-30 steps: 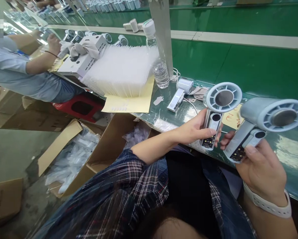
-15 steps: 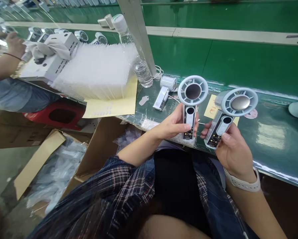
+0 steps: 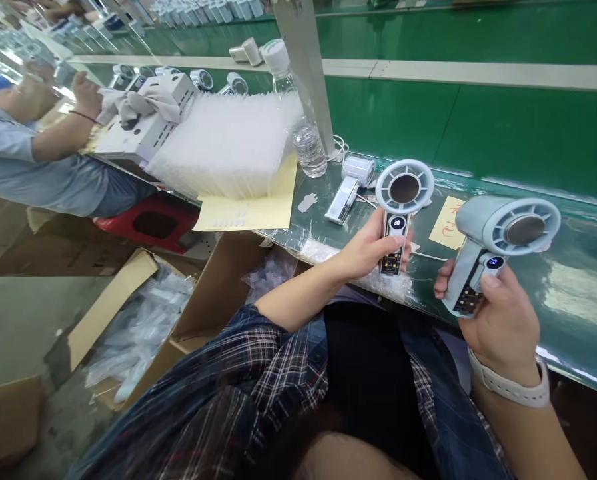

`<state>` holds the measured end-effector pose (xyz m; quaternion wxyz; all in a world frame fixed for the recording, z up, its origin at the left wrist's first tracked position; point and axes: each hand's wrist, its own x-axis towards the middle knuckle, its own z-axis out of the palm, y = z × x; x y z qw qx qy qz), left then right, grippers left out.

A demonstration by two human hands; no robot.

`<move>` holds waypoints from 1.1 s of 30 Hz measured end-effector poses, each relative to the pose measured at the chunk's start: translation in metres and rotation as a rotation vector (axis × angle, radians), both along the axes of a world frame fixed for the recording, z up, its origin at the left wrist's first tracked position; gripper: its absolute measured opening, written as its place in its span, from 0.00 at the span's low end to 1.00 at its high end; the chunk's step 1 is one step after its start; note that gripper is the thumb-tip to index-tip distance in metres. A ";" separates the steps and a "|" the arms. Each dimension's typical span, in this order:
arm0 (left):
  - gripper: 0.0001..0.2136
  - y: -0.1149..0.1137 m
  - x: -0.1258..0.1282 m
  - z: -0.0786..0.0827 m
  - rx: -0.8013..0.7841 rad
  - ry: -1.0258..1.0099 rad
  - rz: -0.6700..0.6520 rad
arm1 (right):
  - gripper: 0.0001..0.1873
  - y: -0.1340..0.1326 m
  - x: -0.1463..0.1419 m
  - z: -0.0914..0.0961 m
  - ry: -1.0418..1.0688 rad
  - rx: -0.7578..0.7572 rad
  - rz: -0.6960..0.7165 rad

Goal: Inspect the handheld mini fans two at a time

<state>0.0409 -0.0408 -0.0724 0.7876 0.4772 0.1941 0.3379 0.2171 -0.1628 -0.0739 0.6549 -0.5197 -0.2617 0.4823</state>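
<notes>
My left hand (image 3: 371,248) is closed around the handle of a pale blue handheld fan (image 3: 397,212), held upright with its ring-shaped head up. My left thumb presses on the handle front, just below a round display reading 20. A second handheld fan (image 3: 501,233) is gripped in my right hand (image 3: 508,313), its head tilted to the right. Its display also reads 20, and my right thumb lies just under it. On both handles the front cover is off and a dark circuit board shows. A third fan (image 3: 351,187) lies on the bench behind my left hand.
A stack of white foam sheets (image 3: 228,143) sits on yellow card, beside a water bottle (image 3: 308,143) and a metal post (image 3: 306,60). A yellow note (image 3: 448,223) lies between the fans. Below left is a carton (image 3: 203,293) of plastic bags. A co-worker's arm (image 3: 63,133) is at far left.
Both round displays were dark and now light up with 20. The right fan has turned, its head facing further right. The whole view has shifted, so the bench appears further right.
</notes>
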 end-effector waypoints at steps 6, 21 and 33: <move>0.31 0.003 -0.004 -0.005 0.128 0.053 -0.068 | 0.17 0.002 -0.003 0.004 -0.019 -0.001 0.033; 0.24 0.011 -0.008 -0.014 0.247 -0.015 -0.022 | 0.16 0.009 -0.004 0.003 -0.001 0.041 0.005; 0.37 -0.009 0.006 -0.007 -0.035 0.189 0.042 | 0.25 0.012 -0.001 -0.006 0.123 0.111 0.073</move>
